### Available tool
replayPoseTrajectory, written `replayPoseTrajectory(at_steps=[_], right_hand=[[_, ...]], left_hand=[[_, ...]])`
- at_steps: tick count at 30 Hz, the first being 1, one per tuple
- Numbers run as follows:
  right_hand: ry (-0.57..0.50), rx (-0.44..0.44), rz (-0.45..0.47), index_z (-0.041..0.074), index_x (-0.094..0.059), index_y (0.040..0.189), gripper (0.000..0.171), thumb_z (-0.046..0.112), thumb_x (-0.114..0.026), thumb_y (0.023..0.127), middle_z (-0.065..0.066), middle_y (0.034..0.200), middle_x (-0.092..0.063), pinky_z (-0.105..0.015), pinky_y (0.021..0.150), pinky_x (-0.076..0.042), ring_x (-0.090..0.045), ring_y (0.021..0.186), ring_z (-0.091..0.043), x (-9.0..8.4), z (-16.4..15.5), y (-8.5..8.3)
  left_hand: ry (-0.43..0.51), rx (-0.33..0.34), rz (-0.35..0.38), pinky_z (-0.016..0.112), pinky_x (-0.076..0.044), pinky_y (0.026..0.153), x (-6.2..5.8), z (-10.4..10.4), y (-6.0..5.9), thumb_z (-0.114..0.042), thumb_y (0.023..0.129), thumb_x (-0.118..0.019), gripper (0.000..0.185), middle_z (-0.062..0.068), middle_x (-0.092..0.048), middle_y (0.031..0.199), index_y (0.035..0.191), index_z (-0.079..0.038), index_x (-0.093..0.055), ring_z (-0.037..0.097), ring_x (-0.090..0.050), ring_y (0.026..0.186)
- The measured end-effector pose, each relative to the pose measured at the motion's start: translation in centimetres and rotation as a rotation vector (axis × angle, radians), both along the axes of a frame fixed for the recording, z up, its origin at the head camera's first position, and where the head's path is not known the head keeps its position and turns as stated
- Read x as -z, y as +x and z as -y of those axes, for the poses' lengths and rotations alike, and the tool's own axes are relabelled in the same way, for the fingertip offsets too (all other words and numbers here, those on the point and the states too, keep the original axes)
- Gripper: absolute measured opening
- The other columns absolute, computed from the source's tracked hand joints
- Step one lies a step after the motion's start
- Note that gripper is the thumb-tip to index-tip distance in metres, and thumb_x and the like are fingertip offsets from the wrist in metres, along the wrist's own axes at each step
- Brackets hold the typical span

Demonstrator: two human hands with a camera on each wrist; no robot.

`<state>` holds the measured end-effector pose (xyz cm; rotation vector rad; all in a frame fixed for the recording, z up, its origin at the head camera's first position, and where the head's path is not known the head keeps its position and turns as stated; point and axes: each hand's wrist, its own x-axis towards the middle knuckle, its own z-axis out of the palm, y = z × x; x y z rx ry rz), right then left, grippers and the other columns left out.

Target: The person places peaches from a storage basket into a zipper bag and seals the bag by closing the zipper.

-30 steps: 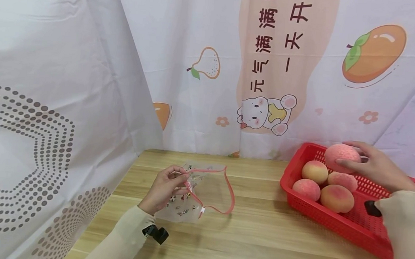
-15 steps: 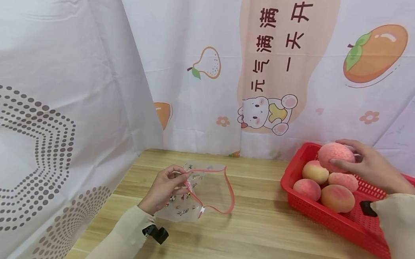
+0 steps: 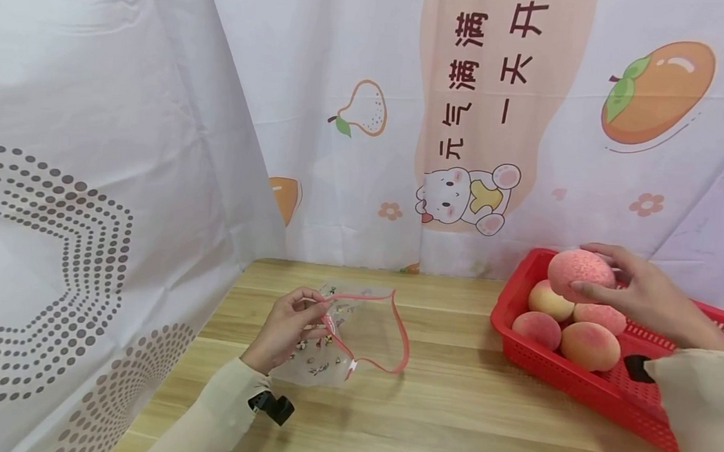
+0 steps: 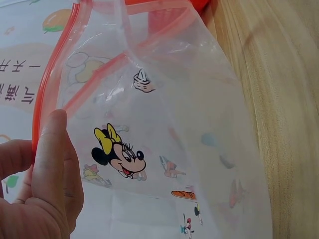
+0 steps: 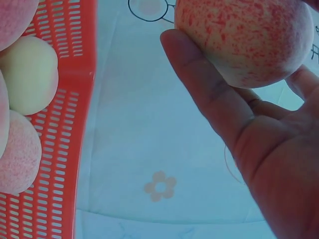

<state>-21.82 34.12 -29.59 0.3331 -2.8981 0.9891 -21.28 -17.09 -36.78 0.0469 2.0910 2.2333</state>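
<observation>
My right hand (image 3: 638, 291) grips a pink peach (image 3: 579, 274) (image 5: 246, 40) and holds it just above the far corner of a red plastic basket (image 3: 583, 381). Several more peaches (image 3: 590, 345) lie in the basket below it. On the wooden table my left hand (image 3: 287, 325) pinches the red zip rim of a clear cartoon-printed bag (image 3: 336, 338) (image 4: 164, 149), and the bag's mouth stands open toward the basket. In the left wrist view my thumb (image 4: 52, 164) presses on the bag's red rim.
A printed white cloth backdrop (image 3: 468, 122) hangs behind the table, and a dotted white cloth (image 3: 77, 202) closes in the left side. Bare wooden tabletop (image 3: 450, 404) lies between the bag and the basket.
My right hand has lifted the peach slightly and carried it a little to the left over the basket. The left hand and the bag have stayed put.
</observation>
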Motion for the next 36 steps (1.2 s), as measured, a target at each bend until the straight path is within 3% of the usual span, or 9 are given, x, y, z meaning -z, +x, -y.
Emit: replayPoseTrajectory(at_steps=[13,23,31,36], right_hand=[[-0.042,-0.022,-0.018,0.013,-0.028,0.155,0.079,0.036,-0.071,0.093,-0.023,0.136,-0.047,-0.024,0.067,-0.055,-0.047,0.116,-0.043,-0.2,1.8,0.8],[-0.062,-0.075,-0.101,0.012,-0.036,0.150,0.072,0.027,-0.075,0.092,-0.018,0.133,-0.051,-0.018,0.068,-0.053,-0.050,0.115,-0.042,0.0,3.3,1.1],[-0.095,-0.100,-0.072,0.016,-0.036,0.151,0.070,0.028,-0.073,0.093,-0.014,0.135,-0.047,-0.025,0.069,-0.058,-0.057,0.100,-0.020,0.5,4.2,1.2],[-0.053,-0.091,-0.089,0.020,-0.039,0.149,0.067,0.033,-0.073,0.093,-0.011,0.132,-0.051,-0.024,0.070,-0.056,-0.053,0.105,-0.028,0.8,5.0,1.4]], left_hand=[[0.012,-0.009,0.006,0.031,-0.063,0.071,0.0,0.1,0.0,-0.001,0.098,-0.060,0.007,0.009,-0.057,0.090,0.104,0.000,-0.057,0.017,-0.065,0.078],[-0.012,-0.010,0.009,0.034,-0.063,0.075,0.0,0.1,-0.1,-0.001,0.098,-0.061,0.009,0.009,-0.057,0.091,0.106,0.001,-0.056,0.017,-0.066,0.080],[-0.013,-0.004,0.010,0.031,-0.063,0.073,-0.1,0.1,-0.1,-0.001,0.098,-0.060,0.009,0.009,-0.057,0.091,0.106,0.001,-0.056,0.017,-0.066,0.080],[-0.004,-0.001,0.013,0.031,-0.063,0.073,-0.1,0.0,0.0,0.000,0.098,-0.059,0.009,0.010,-0.057,0.093,0.106,0.001,-0.055,0.017,-0.067,0.080]])
